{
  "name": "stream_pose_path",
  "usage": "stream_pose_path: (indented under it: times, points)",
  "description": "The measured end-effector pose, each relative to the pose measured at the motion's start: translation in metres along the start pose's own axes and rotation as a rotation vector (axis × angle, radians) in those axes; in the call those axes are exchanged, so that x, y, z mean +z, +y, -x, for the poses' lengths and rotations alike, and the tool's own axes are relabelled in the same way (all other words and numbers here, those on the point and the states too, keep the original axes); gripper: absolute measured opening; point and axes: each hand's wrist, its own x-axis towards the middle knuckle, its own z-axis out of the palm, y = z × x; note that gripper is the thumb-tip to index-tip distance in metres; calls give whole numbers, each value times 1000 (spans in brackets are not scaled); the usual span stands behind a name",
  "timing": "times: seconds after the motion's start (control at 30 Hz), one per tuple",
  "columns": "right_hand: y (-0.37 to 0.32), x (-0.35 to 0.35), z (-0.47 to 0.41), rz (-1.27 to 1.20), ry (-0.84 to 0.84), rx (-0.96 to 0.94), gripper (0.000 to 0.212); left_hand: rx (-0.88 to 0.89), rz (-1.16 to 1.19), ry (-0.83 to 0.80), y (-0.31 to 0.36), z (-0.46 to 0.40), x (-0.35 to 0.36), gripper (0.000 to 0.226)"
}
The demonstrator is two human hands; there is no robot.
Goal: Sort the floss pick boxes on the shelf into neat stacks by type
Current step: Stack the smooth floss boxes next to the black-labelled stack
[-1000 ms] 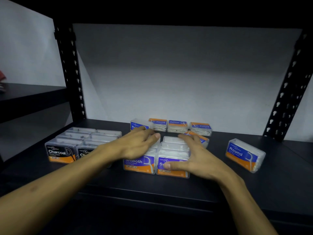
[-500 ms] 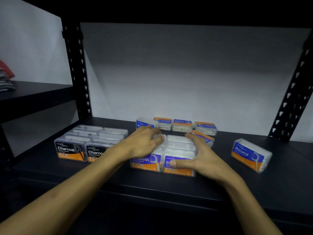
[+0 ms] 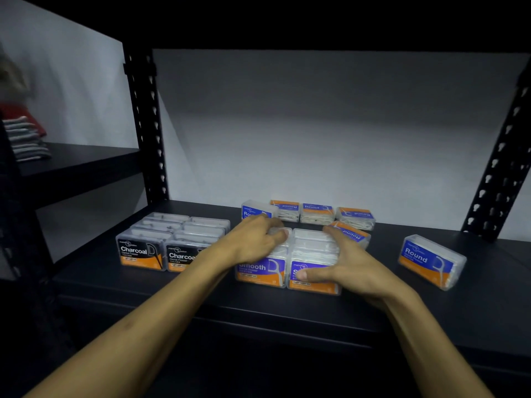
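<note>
Two rows of purple-and-orange Smooth boxes (image 3: 262, 272) stand side by side at the shelf's middle front. My left hand (image 3: 253, 239) rests on top of the left row, fingers bent over its lids. My right hand (image 3: 355, 268) presses the right row (image 3: 313, 282), thumb flat across the front label and fingers reaching along its far right side. Black Charcoal boxes (image 3: 142, 251) form a tidy block at the left. Several blue Round boxes (image 3: 317, 211) lie scattered behind the Smooth rows, and one Round box (image 3: 431, 261) sits alone and askew at the right.
The black shelf board (image 3: 287, 308) is framed by perforated uprights at the back left (image 3: 149, 145) and back right (image 3: 500, 168). A neighbouring shelf at the far left holds folded cloth (image 3: 26, 139). Another shelf board hangs dark overhead.
Both hands stay on the Smooth rows; the left fingers have curled slightly further over the lids. My head has shifted a little, so the scene has drifted in the view.
</note>
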Motion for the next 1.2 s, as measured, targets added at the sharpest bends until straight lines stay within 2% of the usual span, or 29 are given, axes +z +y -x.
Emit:
stream_pose_path:
  times: [0.1, 0.17, 0.27, 0.3, 0.43, 0.5, 0.6, 0.8, 0.97, 1.2]
  points:
    - [1, 4, 1, -79, 1, -1, 145, -7, 20, -4, 2, 2, -2, 45]
    - [1, 5, 2, -116, -6, -6, 135, -13, 35, -6, 2, 3, -3, 47]
    - [-1, 8, 6, -168, 2, -34, 79, -20, 38, 7, 2, 4, -2, 50]
    - [0, 8, 6, -187, 9, -41, 73, -23, 34, 10, 2, 4, -2, 51]
    - [3, 11, 5, -233, 45, -50, 94, -33, 25, 21, 3, 5, -2, 52]
    - [4, 12, 4, -252, 40, -46, 118, -34, 23, 24, 3, 6, -2, 52]
    - [3, 15, 6, -285, 45, -68, 122, -32, 14, 31, 3, 6, -1, 50]
    - [2, 16, 8, -283, 57, -43, 145, -36, 49, 20, 4, 7, -2, 50]
    - [1, 15, 7, -248, 80, -51, 125, -37, 49, -20, 4, 5, -3, 49]
    - [-1, 15, 10, -233, 88, -50, 121, -35, 35, -12, 3, 4, -2, 50]
